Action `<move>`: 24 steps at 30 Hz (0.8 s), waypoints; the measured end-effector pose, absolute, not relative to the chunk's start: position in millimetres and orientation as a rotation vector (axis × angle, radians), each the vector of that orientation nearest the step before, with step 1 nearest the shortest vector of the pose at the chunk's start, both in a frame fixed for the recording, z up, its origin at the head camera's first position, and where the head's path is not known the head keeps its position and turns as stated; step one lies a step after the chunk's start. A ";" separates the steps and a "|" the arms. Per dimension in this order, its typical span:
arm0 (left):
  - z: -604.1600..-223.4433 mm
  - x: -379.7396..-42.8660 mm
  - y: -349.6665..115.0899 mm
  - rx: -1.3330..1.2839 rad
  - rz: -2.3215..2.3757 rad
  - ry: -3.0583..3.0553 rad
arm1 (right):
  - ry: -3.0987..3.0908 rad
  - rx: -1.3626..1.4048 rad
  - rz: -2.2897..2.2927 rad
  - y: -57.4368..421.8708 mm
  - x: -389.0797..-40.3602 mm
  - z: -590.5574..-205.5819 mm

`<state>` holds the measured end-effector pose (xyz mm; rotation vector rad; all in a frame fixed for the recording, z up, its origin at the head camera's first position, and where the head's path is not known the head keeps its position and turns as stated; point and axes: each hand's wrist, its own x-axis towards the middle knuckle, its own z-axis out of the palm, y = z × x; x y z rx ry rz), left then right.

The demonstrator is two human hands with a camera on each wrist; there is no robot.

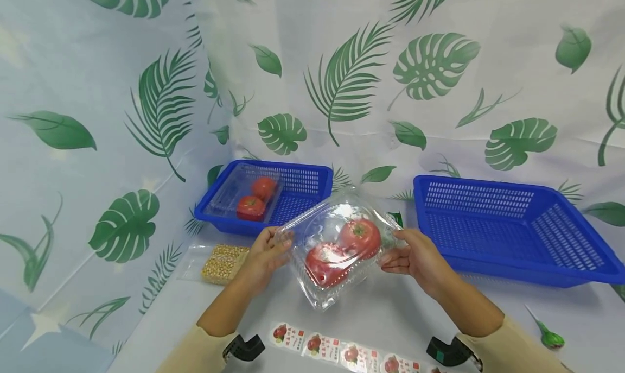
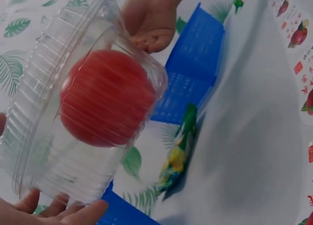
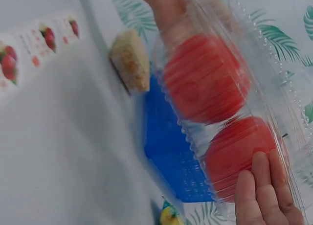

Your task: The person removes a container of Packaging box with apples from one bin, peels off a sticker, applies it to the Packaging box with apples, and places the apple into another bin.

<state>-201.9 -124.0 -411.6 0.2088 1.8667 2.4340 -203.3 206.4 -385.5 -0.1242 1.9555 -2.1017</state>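
Between my two hands a clear plastic clamshell box (image 1: pixel 317 302) is held up, tilted, above the white table. Two red tomatoes (image 1: pixel 360 237) lie inside it, seen through the shiny plastic, and its lid looks closed. My left hand (image 1: pixel 261 259) grips the box's left edge, with fingertips (image 2: pixel 85 213) curled under it in the left wrist view. On the opposite edge, my right hand (image 1: pixel 415 259) holds the box between thumb and fingers. In the right wrist view the right fingers (image 3: pixel 264 191) lie against the box's underside.
A blue basket (image 1: pixel 305 199) at back left contains another clear box with two tomatoes (image 1: pixel 251 207). Another blue basket (image 1: pixel 478 237) stands at right. Nearby are a bag of corn kernels (image 1: pixel 224 264), a strip of printed labels (image 1: pixel 322 347), a green-yellow packet (image 2: pixel 178 154) and a green stemmed object (image 1: pixel 552 339).
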 end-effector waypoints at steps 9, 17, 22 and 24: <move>-429.6 -202.0 -121.0 0.288 2.356 1.892 | 1.776 -0.196 -2.145 225.5 -167.4 -404.8; -442.0 -205.2 -111.8 0.308 2.283 1.882 | 1.669 -0.141 -2.126 237.9 -141.0 -421.0; -448.9 -211.7 -104.5 0.281 2.248 1.921 | 1.682 -0.043 -2.072 242.4 -135.0 -426.7; -450.6 -215.8 -100.6 0.274 2.234 1.953 | 1.696 -0.005 -2.032 244.6 -132.6 -429.6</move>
